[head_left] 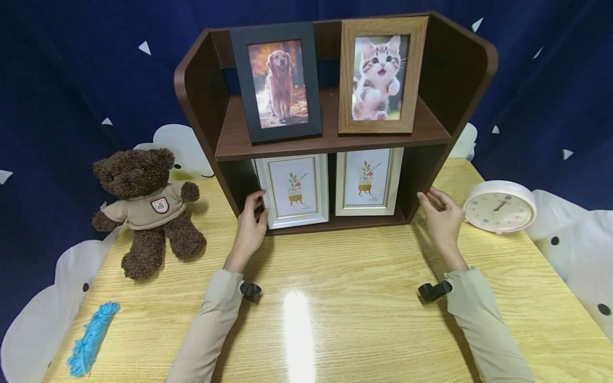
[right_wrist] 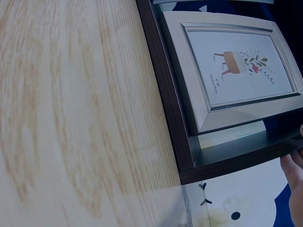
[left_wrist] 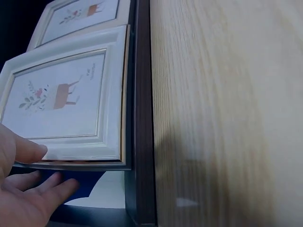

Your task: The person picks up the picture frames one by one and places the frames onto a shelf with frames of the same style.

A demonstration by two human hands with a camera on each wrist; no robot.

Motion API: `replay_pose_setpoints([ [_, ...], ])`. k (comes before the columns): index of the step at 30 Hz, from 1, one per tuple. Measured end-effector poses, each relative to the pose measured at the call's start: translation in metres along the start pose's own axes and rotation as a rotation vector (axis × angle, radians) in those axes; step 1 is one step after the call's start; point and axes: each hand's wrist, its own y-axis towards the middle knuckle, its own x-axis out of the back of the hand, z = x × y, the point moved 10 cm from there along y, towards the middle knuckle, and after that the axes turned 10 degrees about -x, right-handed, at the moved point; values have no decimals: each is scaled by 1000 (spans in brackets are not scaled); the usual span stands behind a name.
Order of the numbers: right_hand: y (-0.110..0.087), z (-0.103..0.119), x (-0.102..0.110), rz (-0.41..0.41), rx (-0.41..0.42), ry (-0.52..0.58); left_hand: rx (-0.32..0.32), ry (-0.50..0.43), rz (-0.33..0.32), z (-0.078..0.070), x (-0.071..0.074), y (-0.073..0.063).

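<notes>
My left hand point(head_left: 250, 226) is at the left edge of a white picture frame point(head_left: 271, 215), in the lower left of a dark brown shelf point(head_left: 335, 142). In the left wrist view the thumb point(left_wrist: 31, 151) lies over the frame's front, with the other fingers spread by its side edge. My right hand point(head_left: 442, 218) grips the front edge of the shelf's right side panel, low down; the right wrist view shows only its fingertips point(right_wrist: 292, 168) there. A cream picture frame point(head_left: 341, 197) stands upright in the lower right, apart from both hands.
On the upper level a black frame point(head_left: 241, 80) with a dog photo and a wooden frame point(head_left: 347, 80) with a kitten photo lean back. A brown teddy bear point(head_left: 139, 207) and blue yarn point(head_left: 93, 340) lie left, a round clock point(head_left: 500, 207) right, all on the wooden table point(head_left: 364, 308).
</notes>
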Motion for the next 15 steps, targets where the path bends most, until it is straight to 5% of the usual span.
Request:
replay_pose_setpoints([
  [15,14,-19,-1,2,-11,12,19,28,8,-8,15,-30],
])
